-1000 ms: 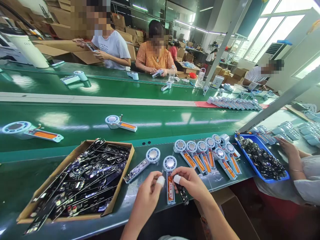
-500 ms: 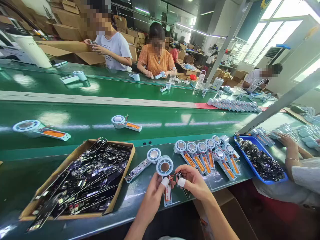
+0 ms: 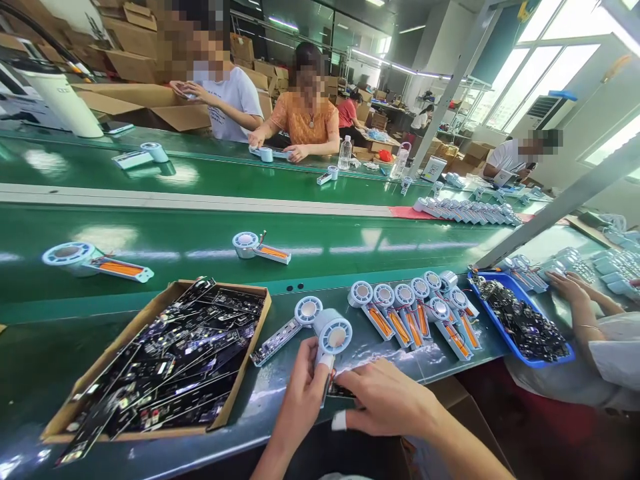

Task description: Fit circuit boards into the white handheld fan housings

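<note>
My left hand is closed around the handle of a light blue handheld fan housing, its round head facing up. Over that handle is my right hand, fingers bent on a dark circuit board that they mostly cover. White covers wrap both thumb tips. Red wires show between the hands. Just left of the held housing lies another fan with a circuit board along its handle.
A cardboard tray of circuit boards stands at left. Several fan housings with orange strips lie at right, beside a blue tray of dark parts. Two housings sit on the green belt. Co-workers sit across and at right.
My right hand has turned palm down and brought the circuit board against the handle. The held housing has tilted. Housings on the near belt have shifted right.
</note>
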The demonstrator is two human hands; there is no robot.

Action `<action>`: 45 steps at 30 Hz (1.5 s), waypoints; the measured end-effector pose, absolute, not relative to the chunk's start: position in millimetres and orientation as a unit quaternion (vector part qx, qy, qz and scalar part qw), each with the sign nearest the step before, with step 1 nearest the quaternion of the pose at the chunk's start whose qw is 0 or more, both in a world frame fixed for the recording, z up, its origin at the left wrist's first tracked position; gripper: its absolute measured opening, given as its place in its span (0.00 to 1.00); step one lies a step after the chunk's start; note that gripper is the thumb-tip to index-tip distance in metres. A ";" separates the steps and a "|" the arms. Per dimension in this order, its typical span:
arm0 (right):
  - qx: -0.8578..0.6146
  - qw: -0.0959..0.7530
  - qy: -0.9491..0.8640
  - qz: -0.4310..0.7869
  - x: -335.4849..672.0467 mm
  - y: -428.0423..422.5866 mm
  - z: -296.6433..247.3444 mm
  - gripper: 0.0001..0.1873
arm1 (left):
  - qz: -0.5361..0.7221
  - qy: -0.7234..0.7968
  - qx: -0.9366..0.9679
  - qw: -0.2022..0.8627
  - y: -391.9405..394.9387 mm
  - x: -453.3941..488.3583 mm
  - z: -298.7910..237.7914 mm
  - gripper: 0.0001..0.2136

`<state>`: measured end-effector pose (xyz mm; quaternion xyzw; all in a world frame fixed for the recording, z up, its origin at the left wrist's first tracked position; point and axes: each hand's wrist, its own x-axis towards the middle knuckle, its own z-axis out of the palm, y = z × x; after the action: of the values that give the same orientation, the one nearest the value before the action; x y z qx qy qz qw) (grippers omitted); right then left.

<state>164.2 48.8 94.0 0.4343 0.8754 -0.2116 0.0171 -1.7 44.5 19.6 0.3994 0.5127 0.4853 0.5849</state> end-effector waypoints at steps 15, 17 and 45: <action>0.449 -0.338 0.522 -0.642 145.5 47.9 39.9 0.30 | 0.519 0.435 0.328 0.659 29.9 5.5 9.6 0.22; 0.462 -0.353 0.513 -0.632 144.2 46.4 41.4 0.30 | 0.510 0.458 0.348 0.640 29.7 9.0 9.0 0.21; 0.606 -0.103 0.787 -0.059 120.8 14.9 20.3 0.38 | 0.496 0.550 0.355 0.570 35.2 22.6 1.0 0.23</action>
<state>120.8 14.9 20.3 0.6056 0.7868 -0.0594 -0.1029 22.6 35.2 1.0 0.3550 0.5498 0.4962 0.5705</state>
